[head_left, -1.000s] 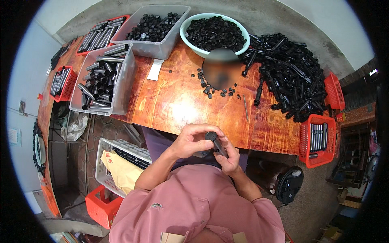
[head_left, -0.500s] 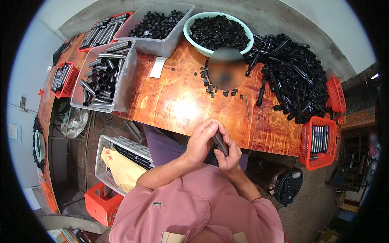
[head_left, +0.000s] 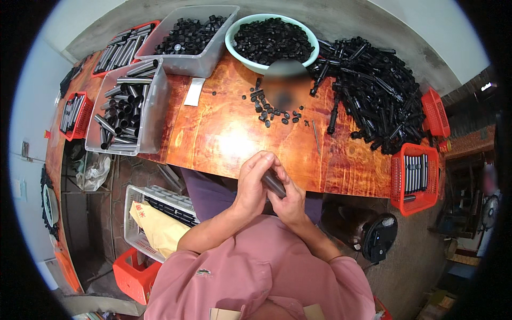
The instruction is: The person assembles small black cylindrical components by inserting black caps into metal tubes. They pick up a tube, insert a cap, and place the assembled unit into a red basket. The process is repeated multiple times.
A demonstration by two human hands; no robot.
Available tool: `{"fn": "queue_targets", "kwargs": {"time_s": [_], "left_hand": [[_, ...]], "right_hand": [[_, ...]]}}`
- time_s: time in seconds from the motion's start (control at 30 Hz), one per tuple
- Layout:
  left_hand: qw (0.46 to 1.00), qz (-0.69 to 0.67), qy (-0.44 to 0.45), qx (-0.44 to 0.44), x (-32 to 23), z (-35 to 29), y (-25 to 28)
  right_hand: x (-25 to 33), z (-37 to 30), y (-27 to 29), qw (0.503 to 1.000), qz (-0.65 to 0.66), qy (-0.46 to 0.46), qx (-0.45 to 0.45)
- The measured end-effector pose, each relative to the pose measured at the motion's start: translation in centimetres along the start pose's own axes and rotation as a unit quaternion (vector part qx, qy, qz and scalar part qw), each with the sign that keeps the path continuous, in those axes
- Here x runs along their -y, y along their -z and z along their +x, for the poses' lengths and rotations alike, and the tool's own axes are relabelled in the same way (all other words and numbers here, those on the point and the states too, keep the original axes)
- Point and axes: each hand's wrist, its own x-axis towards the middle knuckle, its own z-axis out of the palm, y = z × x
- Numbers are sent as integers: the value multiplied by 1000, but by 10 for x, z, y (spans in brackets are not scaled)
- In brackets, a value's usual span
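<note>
Just off the table's near edge, a dark tube (head_left: 274,184) sits between my two closed hands. My left hand (head_left: 253,181) wraps its far side, fingers bent over the end. My right hand (head_left: 289,204) grips the near end with the thumb along it. Most of the tube's length is hidden by my fingers. On the wooden table (head_left: 213,144) beyond them lie loose small black caps (head_left: 264,109) and a thin metal rod (head_left: 316,137). A blurred round patch covers part of the table behind the caps.
At left stand a clear bin of dark tubes (head_left: 92,140) and a clear bin of black caps (head_left: 216,60). A pale green basin (head_left: 234,53) holds small black parts. Long black assemblies (head_left: 378,96) are heaped at right, beside a red basket (head_left: 410,207) of tubes.
The whole view has shifted a little, so the table sits slightly further left and higher. My hands have drawn closer together around the tube, and less of it shows.
</note>
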Motion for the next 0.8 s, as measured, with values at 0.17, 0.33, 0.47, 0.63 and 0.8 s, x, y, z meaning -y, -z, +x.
{"fn": "queue_targets", "kwargs": {"time_s": [0.17, 0.33, 0.47, 0.63, 0.8], "left_hand": [[1000, -23, 13, 13, 5, 0, -4], [992, 44, 41, 107, 3, 2, 6], [976, 80, 48, 196, -2, -1, 11], [957, 61, 26, 282, -7, -12, 8], [947, 65, 40, 311, -4, -12, 11]], "right_hand": [[-1, 2, 2, 1000, -6, -28, -12], [-9, -7, 6, 996, 11, -71, 50], [-6, -10, 14, 990, 61, -70, 103], [1, -17, 24, 964, 166, -119, 173], [2, -19, 24, 945, 243, -144, 167]]}}
